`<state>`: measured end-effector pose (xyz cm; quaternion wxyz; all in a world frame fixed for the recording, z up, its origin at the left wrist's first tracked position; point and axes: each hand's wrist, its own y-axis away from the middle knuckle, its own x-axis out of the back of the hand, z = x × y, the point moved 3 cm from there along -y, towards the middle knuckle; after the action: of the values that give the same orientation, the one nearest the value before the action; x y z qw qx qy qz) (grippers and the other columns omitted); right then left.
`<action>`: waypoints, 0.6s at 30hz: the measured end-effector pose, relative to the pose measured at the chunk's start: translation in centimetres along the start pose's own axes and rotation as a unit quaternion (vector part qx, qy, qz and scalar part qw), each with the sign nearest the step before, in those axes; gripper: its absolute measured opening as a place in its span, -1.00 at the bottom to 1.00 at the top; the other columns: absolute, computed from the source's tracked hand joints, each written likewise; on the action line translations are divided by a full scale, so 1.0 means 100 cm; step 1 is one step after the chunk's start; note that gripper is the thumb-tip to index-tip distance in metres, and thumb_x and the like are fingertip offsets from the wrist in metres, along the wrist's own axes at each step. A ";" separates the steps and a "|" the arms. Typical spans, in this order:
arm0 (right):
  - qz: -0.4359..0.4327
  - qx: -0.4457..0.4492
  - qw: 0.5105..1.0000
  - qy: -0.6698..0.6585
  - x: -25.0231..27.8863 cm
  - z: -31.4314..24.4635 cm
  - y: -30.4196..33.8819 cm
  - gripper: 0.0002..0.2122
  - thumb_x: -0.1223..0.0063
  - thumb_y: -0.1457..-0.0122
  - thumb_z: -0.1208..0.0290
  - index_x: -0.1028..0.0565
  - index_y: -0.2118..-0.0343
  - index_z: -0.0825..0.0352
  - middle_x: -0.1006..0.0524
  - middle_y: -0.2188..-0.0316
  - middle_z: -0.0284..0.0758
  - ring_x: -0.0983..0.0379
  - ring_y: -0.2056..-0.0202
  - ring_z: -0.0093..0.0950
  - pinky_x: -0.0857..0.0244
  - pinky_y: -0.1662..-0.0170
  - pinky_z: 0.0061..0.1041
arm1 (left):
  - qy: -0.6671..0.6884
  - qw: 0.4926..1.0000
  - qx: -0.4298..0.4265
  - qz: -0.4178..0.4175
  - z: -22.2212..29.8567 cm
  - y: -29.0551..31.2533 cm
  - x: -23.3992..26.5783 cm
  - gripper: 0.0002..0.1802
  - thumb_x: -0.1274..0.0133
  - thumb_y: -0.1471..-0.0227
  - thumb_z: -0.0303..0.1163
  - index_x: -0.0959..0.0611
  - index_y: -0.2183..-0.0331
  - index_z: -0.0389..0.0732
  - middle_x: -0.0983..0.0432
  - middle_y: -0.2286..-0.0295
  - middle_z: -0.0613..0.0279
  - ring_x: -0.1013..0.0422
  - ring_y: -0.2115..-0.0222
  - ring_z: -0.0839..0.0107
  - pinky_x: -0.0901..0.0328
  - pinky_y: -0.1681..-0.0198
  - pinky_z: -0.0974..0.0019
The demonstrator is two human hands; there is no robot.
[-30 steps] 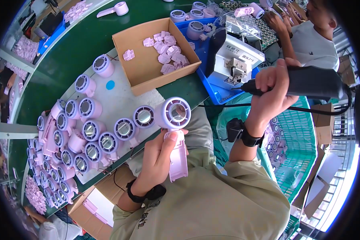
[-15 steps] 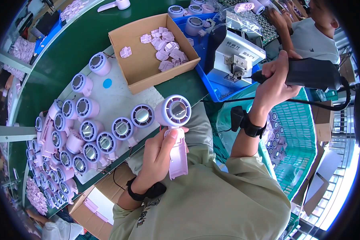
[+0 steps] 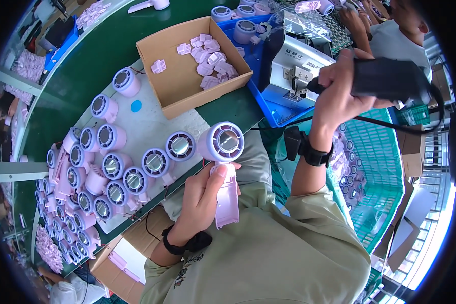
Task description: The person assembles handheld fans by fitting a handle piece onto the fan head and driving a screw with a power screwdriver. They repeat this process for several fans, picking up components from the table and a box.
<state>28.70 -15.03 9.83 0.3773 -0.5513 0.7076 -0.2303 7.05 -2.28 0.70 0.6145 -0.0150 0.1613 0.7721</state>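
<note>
The two hands are apart, each closed on something: the left hand [image 3: 200, 195] clasps the neck of a lilac fan [image 3: 223, 142], thumb across the front, and the right hand [image 3: 339, 88] is wrapped round a matte black power driver [image 3: 390, 81] whose nose points left. The fan hangs upright just off the near edge of the worktop [image 3: 96, 61]; its smooth plastic head is a drum with a ring of slots about a shiny mirror-like disc, and below the fist its handle is an open, hollow trough. The driver's nose overlaps the bracket of a silver metal dispenser [image 3: 289, 61]; whether they touch I cannot tell. The dispenser sits in a glossy blue tray [image 3: 280, 115] at the near edge of the worktop, and beside it stands a shallow, plain cardboard box [image 3: 172, 81] with small angular lilac pieces [image 3: 205, 68] heaped towards one side. The worktop is dark green, partly covered by a pale sheet [image 3: 147, 124] along its near edge, where rows of lilac fan units [image 3: 116, 164] crowd towards the left corner. Off the near edge on the right stands a turquoise lattice basket [image 3: 385, 162] with more units inside, and beyond it a co-worker [image 3: 400, 43] in a pale shirt leans over the worktop. Compared with half a second ago, the right hand and driver have shifted up and left towards the bracket, while the left hand keeps the fan almost where it was
</note>
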 end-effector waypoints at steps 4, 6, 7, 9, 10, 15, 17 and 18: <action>-0.028 -0.075 0.997 0.000 -0.006 0.007 0.006 -0.87 -0.02 -0.13 0.61 -0.41 0.25 0.43 -0.23 0.78 -0.48 -0.10 0.77 -0.70 0.06 0.69 -0.69 | 0.007 1.000 -0.004 0.009 -0.001 0.002 0.001 -0.55 0.28 -0.30 -0.18 -0.54 0.15 -0.36 -0.51 0.57 0.23 -0.40 0.56 0.59 -0.25 0.47 0.47; -0.034 -0.112 0.993 -0.024 0.002 -0.007 0.012 -0.87 0.02 -0.15 0.58 -0.39 0.23 0.43 -0.19 0.77 -0.50 -0.05 0.78 -0.71 0.07 0.70 -0.68 | 0.013 1.000 -0.004 0.018 -0.002 0.001 0.002 -0.55 0.28 -0.30 -0.17 -0.54 0.15 -0.36 -0.50 0.57 0.23 -0.40 0.56 0.60 -0.25 0.47 0.48; -0.039 -0.131 0.990 -0.037 0.004 -0.012 0.015 -0.87 0.04 -0.16 0.57 -0.38 0.22 0.42 -0.17 0.76 -0.51 -0.03 0.78 -0.72 0.08 0.71 -0.67 | 0.011 1.000 -0.003 0.022 -0.001 -0.002 0.003 -0.54 0.27 -0.30 -0.16 -0.55 0.16 -0.36 -0.50 0.57 0.24 -0.40 0.56 0.60 -0.25 0.47 0.48; -0.048 -0.155 0.982 -0.100 0.010 -0.028 0.017 -0.86 0.06 -0.17 0.55 -0.37 0.21 0.42 -0.15 0.75 -0.51 -0.01 0.78 -0.72 0.09 0.71 -0.67 | 0.006 1.000 0.007 0.027 0.000 -0.002 0.002 -0.53 0.26 -0.30 -0.15 -0.56 0.18 -0.37 -0.50 0.58 0.24 -0.40 0.56 0.61 -0.24 0.48 0.48; -0.051 -0.172 0.970 -0.162 0.012 -0.036 0.018 -0.86 0.08 -0.18 0.54 -0.36 0.20 0.41 -0.14 0.74 -0.52 0.01 0.78 -0.73 0.10 0.71 -0.68 | 0.009 0.999 0.013 0.035 -0.001 -0.003 0.001 -0.53 0.26 -0.30 -0.15 -0.56 0.18 -0.37 -0.50 0.58 0.24 -0.40 0.56 0.61 -0.24 0.48 0.48; -0.100 -0.230 0.925 -0.286 0.002 -0.067 0.034 -0.83 0.22 -0.27 0.39 -0.35 0.16 0.31 -0.10 0.77 -0.52 0.05 0.82 -0.67 0.11 0.77 -0.63 | 0.007 0.998 -0.015 0.059 -0.007 -0.022 -0.001 -0.51 0.26 -0.30 -0.12 -0.57 0.20 -0.38 -0.38 0.64 0.31 -0.26 0.62 0.64 -0.14 0.54 0.47; -0.134 -0.244 0.904 -0.325 -0.005 -0.073 0.038 -0.83 0.21 -0.27 0.41 -0.35 0.16 0.33 -0.10 0.75 -0.53 0.05 0.80 -0.70 0.12 0.76 -0.66 | -0.005 0.998 -0.024 0.049 -0.009 -0.028 0.000 -0.50 0.26 -0.30 -0.12 -0.57 0.19 -0.38 -0.29 0.66 0.35 -0.17 0.64 0.64 -0.07 0.56 0.45; -0.167 -0.252 0.882 -0.362 -0.010 -0.077 0.041 -0.84 0.20 -0.27 0.42 -0.35 0.16 0.35 -0.11 0.73 -0.54 0.06 0.78 -0.73 0.13 0.74 -0.70 | -0.006 0.998 -0.022 0.051 -0.009 -0.029 0.001 -0.50 0.26 -0.30 -0.12 -0.57 0.19 -0.38 -0.29 0.66 0.35 -0.17 0.64 0.64 -0.07 0.56 0.45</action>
<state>20.26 -13.60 11.74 0.4110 -0.7831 0.4532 0.1119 9.65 -1.87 -0.87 0.5748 -0.0157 0.1411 0.8059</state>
